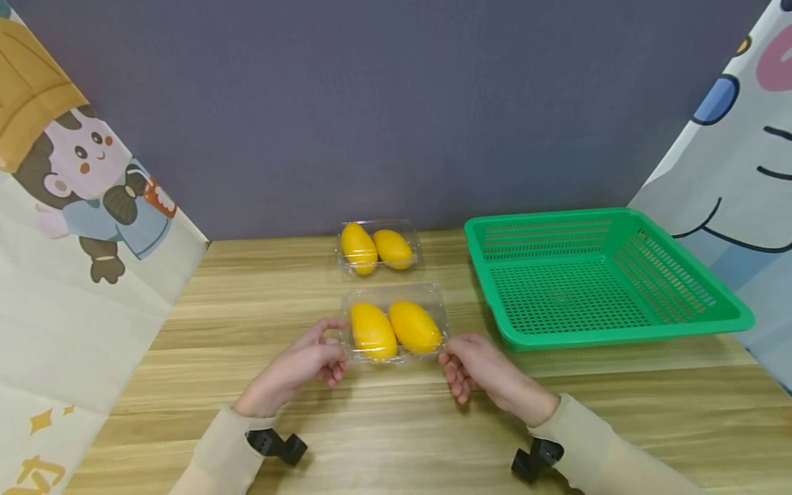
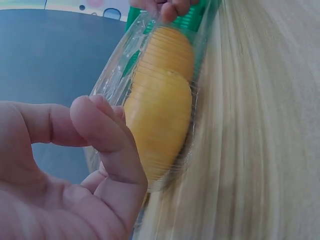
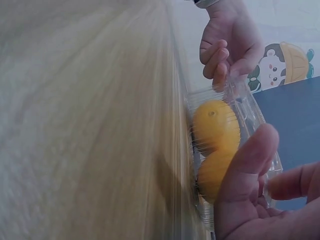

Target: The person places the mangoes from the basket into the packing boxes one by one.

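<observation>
Two yellow mangoes (image 1: 415,327) lie side by side in a clear plastic box (image 1: 396,294) near the middle of the table. At the box's left end, my left hand (image 1: 309,366) pinches the rim between thumb and index finger. The right hand (image 1: 479,368) grips the opposite end near its front corner, with its other fingers curled below. Both wrist views show the mangoes (image 2: 157,112) through the ribbed plastic wall, with a hand at each end. Whether the box's base touches the table is hard to tell.
Behind it, a second clear box (image 1: 413,237) with two mangoes (image 1: 359,247) stands near the dark back panel (image 1: 396,117). A green plastic basket (image 1: 619,338) with slotted walls sits to the right on the wooden table (image 1: 247,295). Printed cloths hang at both sides.
</observation>
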The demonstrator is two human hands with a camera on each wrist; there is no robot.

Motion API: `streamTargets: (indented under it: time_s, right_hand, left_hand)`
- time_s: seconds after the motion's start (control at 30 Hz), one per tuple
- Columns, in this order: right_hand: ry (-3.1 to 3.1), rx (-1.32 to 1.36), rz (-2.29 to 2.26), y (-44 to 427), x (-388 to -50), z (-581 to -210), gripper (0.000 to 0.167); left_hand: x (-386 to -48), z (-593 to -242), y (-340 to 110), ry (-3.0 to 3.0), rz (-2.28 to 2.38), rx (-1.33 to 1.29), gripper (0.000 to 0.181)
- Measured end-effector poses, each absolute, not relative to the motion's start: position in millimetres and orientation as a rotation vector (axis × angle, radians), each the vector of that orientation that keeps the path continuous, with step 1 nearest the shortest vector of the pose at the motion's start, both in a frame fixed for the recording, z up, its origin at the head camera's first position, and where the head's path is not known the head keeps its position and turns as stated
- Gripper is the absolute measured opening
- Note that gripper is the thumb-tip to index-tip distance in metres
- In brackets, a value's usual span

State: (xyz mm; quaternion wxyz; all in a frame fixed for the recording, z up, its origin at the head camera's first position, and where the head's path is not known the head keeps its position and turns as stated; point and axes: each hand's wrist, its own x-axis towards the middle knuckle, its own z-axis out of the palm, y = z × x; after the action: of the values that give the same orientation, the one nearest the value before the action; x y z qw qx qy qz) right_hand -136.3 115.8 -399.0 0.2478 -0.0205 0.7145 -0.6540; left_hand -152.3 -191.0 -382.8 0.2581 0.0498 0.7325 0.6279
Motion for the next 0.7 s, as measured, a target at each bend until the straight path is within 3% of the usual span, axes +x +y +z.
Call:
streamTargets:
  time_s: [0.7]
  right_hand:
    - [2.018, -0.026, -1.767, 102.7, -142.6, -400.5, 0.025]
  left_hand:
    - [-157.6, -384.6, -196.1, 2.1, 1.719, 0.028, 0.064]
